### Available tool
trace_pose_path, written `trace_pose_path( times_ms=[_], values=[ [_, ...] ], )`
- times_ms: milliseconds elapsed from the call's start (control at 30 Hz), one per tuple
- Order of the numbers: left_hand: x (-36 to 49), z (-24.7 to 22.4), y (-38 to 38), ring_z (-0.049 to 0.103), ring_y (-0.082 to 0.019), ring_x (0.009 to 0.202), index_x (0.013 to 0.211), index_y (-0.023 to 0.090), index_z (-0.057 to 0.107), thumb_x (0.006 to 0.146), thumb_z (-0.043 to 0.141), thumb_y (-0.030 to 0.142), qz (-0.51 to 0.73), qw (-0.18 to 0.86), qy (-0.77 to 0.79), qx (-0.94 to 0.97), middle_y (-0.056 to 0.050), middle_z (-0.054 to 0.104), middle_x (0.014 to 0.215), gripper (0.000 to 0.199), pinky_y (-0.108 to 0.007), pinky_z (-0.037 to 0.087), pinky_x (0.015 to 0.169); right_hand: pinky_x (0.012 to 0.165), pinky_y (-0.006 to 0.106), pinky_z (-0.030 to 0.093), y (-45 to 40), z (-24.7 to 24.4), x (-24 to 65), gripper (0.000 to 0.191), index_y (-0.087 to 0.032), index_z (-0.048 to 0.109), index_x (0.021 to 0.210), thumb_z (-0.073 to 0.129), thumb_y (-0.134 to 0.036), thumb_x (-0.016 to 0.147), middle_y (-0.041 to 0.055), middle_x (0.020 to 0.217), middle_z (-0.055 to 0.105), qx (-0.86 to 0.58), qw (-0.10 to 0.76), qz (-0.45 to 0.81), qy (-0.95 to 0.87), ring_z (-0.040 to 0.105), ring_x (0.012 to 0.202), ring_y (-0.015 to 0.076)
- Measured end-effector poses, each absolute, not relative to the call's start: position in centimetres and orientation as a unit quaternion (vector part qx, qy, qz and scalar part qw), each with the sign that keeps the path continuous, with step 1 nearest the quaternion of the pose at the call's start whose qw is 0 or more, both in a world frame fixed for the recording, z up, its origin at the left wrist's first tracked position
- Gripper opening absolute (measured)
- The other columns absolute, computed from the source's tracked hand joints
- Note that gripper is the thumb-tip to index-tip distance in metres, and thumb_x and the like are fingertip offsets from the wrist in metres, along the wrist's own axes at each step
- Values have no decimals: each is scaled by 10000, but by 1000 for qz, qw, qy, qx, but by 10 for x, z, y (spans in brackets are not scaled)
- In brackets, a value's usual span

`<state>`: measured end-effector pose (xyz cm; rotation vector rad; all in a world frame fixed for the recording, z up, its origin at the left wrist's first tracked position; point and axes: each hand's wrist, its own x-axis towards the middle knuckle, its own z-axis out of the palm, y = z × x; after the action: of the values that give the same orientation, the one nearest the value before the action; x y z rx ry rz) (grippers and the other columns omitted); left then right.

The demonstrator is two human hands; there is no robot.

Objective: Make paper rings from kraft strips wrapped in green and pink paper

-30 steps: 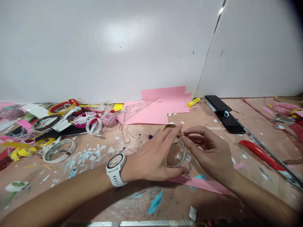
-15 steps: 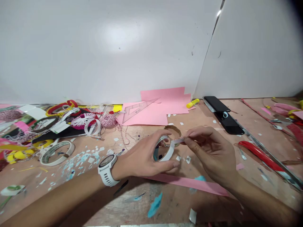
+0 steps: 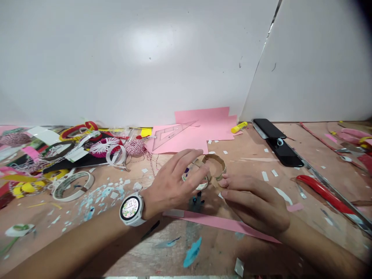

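L hand [image 3: 171, 182] palm down, fingers [image 3: 190, 159] spread, tips over a narrow white tape ring [image 3: 196, 180] low on the table; fingers hide most of it, so cannot tell if ring is gripped or only touched. R hand [image 3: 252, 203] has fingers together, loosely curled, nothing visibly held, tips just beside a brown paper ring [image 3: 216, 166]. Brown paper ring stands on edge btwn the hands; white tape ring sits against or just adj. to it, cannot tell which. Hands apart, not clamped on a shared item. Handling est.: both rings appear light, thin-walled and flexible, prone to going oval or creasing under a hard squeeze; any exposed adhesive may grab skin. Recommended hold: light thumb-and-fingertip pinch on the rim, not a squeeze across the ring. Brown paper ring rests on a narrow edge, so may tip or roll if nudged. Outward: white watch [image 3: 130, 209] on L wrist; pink paper strip [image 3: 221, 224] below the hands; pink paper sheets [image 3: 197, 126] beyond, w/ clear set square [image 3: 171, 135] on top; yellow glue stick [image 3: 239, 127] and black phone [image 3: 283, 153] to the R; red-and-white twine ball [image 3: 135, 147] and white tape roll [image 3: 72, 186] to the L
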<state>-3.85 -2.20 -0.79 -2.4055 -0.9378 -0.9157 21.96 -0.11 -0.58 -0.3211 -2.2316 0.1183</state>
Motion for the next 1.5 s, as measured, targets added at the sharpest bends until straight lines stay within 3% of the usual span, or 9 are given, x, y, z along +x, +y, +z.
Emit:
trace_pose_path(
  times_ms=[133, 300, 500, 700, 867, 1000, 1167, 1300, 1500],
  values=[
    [-36, -10, -19, 545, -331, 1289, 1399, 168, 442, 933, 684, 282, -361, 183, -326, -854, -229, 513, 1399, 537, -497, 583, 961, 848, 325, 665, 2, -11, 215, 377, -215, 692, 1200, 683, -19, 878, 82, 1007, 755, -134, 467, 25, -873, 756, 987, 217],
    [-31, -10, -25, 525, -320, 1332, 1492, 138, 396, 911, 720, 509, -342, 37, -364, -866, -234, 493, 1439, 761, -472, 546, 1055, 855, 341, 638, 6, -13, 212, 356, -223, 698, 1164, 691, -16, 874, 78, 1071, 752, -187, 493, 116, -842, 743, 989, 212],
    [-26, -1, -29, 577, -225, 1271, 1452, 198, 465, 1000, 612, 455, -297, -110, -369, -874, -124, 564, 1392, 540, -379, 518, 1066, 817, 244, 611, 4, -17, 210, 175, -295, 715, 1048, 723, -172, 925, -30, 963, 780, -331, 473, 275, -769, 750, 898, 142],
    [-24, -5, -28, 580, -241, 1216, 1466, 226, 478, 1019, 563, 455, -289, -122, -379, -871, -114, 560, 1359, 509, -407, 514, 1025, 752, 191, 607, 1, -11, 206, 133, -309, 712, 1022, 767, -269, 908, -41, 924, 762, -367, 466, 406, -695, 753, 860, 121],
    [-28, -7, -23, 589, -265, 1111, 1388, 279, 559, 1002, 542, 527, -275, -112, -456, -839, -115, 546, 1266, 459, -442, 526, 939, 762, 233, 618, -5, -5, 207, 115, -290, 714, 981, 779, -250, 894, -10, 929, 757, -393, 495, 338, -698, 737, 847, 140],
    [-36, -1, -18, 598, -258, 1030, 1313, 215, 553, 959, 593, 579, -286, -153, -481, -814, -128, 562, 1230, 509, -445, 515, 915, 819, 293, 630, -3, -8, 209, 124, -287, 716, 986, 781, -244, 890, 6, 951, 767, -381, 518, 302, -704, 751, 880, 170],
    [-41, 7, -20, 603, -253, 1023, 1361, 229, 501, 767, 784, 675, -288, -257, -408, -828, -100, 610, 1246, 795, -384, 495, 877, 748, 260, 624, 3, -11, 210, 110, -278, 722, 976, 786, -263, 888, 10, 948, 773, -396, 528, 296, -690, 754, 880, 167],
    [-40, 11, -21, 595, -198, 898, 1086, 199, 617, 1047, 452, 553, -263, -309, -372, -835, -58, 652, 998, 392, -328, 471, 804, 708, 251, 618, 7, -9, 209, 112, -271, 724, 969, 793, -264, 880, 15, 940, 777, -394, 537, 294, -686, 756, 868, 170],
    [-52, 6, -3, 580, -130, 709, 1031, 175, 631, 1102, 362, 424, -289, -323, -419, -797, -18, 628, 820, 373, -255, 466, 677, 719, 273, 613, 16, -2, 214, 116, -249, 718, 964, 785, -221, 874, 23, 918, 756, -393, 590, 253, -658, 737, 819, 164]
  ],
)
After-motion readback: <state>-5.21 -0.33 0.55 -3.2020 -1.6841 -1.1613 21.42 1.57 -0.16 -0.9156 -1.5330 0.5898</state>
